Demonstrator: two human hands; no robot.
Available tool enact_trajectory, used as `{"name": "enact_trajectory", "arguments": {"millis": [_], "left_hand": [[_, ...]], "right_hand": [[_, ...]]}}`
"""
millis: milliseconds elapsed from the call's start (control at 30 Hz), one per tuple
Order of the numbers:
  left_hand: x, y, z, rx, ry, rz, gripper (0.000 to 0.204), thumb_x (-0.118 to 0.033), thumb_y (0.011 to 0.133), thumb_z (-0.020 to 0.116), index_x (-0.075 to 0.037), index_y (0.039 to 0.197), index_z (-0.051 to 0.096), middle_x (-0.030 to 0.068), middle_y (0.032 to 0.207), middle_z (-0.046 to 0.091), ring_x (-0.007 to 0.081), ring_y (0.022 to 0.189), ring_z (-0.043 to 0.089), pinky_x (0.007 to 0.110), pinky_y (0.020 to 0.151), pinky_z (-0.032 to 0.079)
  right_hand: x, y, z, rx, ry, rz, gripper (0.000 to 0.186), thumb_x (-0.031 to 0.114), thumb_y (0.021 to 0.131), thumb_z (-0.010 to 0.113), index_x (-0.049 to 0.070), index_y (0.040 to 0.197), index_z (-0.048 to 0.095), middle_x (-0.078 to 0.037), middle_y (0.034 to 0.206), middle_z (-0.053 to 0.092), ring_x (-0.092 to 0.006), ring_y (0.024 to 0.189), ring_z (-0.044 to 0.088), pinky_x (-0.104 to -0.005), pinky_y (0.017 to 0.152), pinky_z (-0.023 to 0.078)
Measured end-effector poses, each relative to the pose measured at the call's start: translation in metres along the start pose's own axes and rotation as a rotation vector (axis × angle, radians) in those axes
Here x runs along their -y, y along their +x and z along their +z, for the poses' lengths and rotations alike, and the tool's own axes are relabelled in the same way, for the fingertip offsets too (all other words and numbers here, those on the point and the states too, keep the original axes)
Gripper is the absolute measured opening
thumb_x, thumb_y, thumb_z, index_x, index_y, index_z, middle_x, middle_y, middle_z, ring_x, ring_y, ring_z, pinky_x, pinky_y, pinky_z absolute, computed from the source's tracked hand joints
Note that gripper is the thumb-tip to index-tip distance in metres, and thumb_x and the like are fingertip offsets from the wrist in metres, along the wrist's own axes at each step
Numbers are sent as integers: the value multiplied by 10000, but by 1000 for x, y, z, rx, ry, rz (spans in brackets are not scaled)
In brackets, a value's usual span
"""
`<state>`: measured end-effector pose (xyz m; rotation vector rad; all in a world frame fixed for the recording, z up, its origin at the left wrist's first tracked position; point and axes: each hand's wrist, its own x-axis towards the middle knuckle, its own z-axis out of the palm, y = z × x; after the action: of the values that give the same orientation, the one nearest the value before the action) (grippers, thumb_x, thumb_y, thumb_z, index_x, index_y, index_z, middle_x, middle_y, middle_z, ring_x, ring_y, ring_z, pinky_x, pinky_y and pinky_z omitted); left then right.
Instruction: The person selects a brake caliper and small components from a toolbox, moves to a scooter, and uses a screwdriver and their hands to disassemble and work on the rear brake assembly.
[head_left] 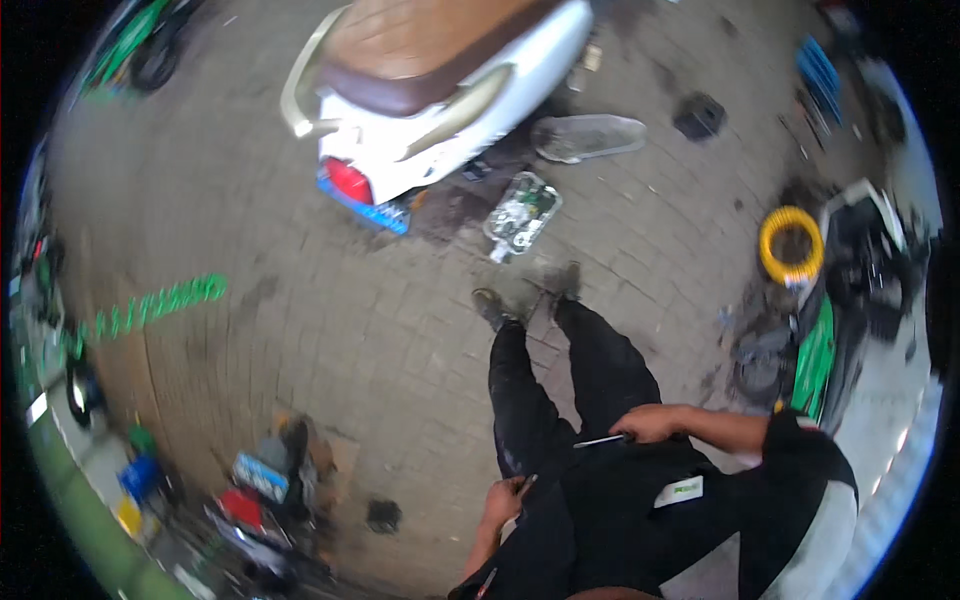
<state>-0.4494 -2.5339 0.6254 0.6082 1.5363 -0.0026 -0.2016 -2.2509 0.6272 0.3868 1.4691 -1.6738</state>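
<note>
Right hand, taken as the clock's centre, 12 at the view's top: fingers wrapped round the near end of a slim tool, held before the black clothing. Tool: pale shaft, long axis running out to 9 o'clock, free end toward the left-hand side; handle mostly hidden in the fist. Left hand: at 8 o'clock, beside the hip, near the shaft's free end but apart from it; fingers bent, contents if any cannot be told. Nothing but clothing shows between the two. Dark shoes: 10 to 11 o'clock. Littered tray: 11 o'clock, on the paving just ahead of the shoes, in the way toward the white scooter beyond, brown-seated. Yellow coil: 1 o'clock. Grey elongated shell and dark block: about 12, farther out. Green coiled hose: between 9 and 10, far off.
</note>
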Motion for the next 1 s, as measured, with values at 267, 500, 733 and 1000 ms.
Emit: {"name": "enact_trajectory", "arguments": {"millis": [267, 500, 733, 1000], "left_hand": [[45, 109, -92, -60, -341, 109, 259, -111, 927, 439, -17, 928, 680, -3, 564, 492, 101, 541, 490, 297, 510, 410], [-29, 301, -184, 143, 52, 386, 295, 66, 769, 332, -41, 848, 596, -7, 684, 532, 77, 630, 482, 241, 575, 399], [-151, 569, -217, 186, 589, 584, 199, 62, 855, 454, 14, 1005, 575, 39, 859, 561, 149, 780, 526, 272, 731, 434], [-199, 783, -201, 162, 413, 846, 418, 21, 899, 445, 31, 1311, 513, 144, 1180, 623, 224, 1042, 602, 337, 915, 470]], "right_hand": [[-61, 168, -14, -409, 272, -227, 448, 286, 751, 727, -15, 1065, 620, -221, 920, 669, -365, 870, 655, -472, 767, 497], [-131, 300, -119, -849, 86, -261, 358, 341, 744, 709, 66, 965, 650, -196, 856, 670, -401, 876, 650, -509, 765, 502], [-293, 362, -320, -930, -184, 118, 372, 317, 697, 714, 62, 968, 726, -180, 969, 709, -348, 921, 678, -468, 789, 533], [-392, 304, -505, -1261, -344, 460, 350, 263, 704, 736, 171, 1042, 747, -95, 1018, 724, -301, 937, 691, -464, 768, 550]]}}
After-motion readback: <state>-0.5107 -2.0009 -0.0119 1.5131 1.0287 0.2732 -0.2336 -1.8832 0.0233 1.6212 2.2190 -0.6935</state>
